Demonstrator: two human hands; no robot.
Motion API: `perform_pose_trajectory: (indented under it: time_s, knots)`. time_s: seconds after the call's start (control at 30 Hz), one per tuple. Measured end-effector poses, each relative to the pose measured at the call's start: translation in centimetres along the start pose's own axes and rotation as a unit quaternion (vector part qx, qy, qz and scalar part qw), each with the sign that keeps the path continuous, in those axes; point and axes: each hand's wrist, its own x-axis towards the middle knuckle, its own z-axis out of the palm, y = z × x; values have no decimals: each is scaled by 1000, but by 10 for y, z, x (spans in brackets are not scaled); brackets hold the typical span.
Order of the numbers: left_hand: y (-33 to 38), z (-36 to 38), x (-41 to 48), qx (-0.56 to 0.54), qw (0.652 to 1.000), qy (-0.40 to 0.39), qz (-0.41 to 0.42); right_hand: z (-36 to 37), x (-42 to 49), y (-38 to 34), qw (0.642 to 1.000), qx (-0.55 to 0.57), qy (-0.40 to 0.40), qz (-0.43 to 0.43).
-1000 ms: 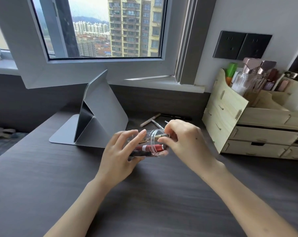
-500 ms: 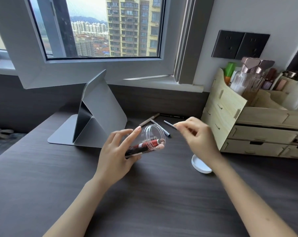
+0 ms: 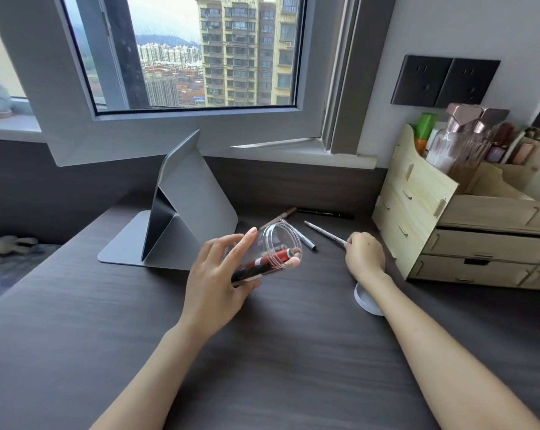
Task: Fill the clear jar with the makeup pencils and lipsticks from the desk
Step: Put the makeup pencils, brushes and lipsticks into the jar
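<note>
My left hand holds the clear jar tilted on its side above the desk, mouth facing right. Inside it lies a red lipstick with other dark pieces. My right hand is closed on the near end of a thin silver makeup pencil that rests on the desk right of the jar. Another silver pencil lies just past the jar's mouth. Farther back lie a brown pencil and a black pencil.
The jar's white lid lies on the dark desk under my right wrist. A wooden drawer organiser with bottles stands at the right. A grey folded tablet stand sits behind the jar, below the window.
My right hand left the jar's mouth, moved right and down to the desk, and closed on the silver pencil. The left hand kept the jar, tilting it slightly.
</note>
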Motion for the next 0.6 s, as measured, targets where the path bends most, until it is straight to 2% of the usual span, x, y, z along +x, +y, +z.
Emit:
perform_pose_trajectory:
  time_s: [0.1, 0.27, 0.33, 0.47, 0.6]
  knots:
    - [-1, 1, 1, -6, 1000, 5, -6, -21, -12, 4, 986, 160, 47, 11]
    - [0, 2, 0, -4, 1000, 11, -13, -88, -59, 12, 912, 406, 15, -61]
    - [-1, 3, 0, -3, 1000, 11, -13, -113, -78, 14, 906, 415, 11, -86]
    - [0, 5, 0, 4, 1000, 5, -2, -133, -104, 0, 933, 311, 43, -175]
    - [1, 4, -2, 19, 999, -4, 33, -121, -111, -34, 922, 251, 71, -285]
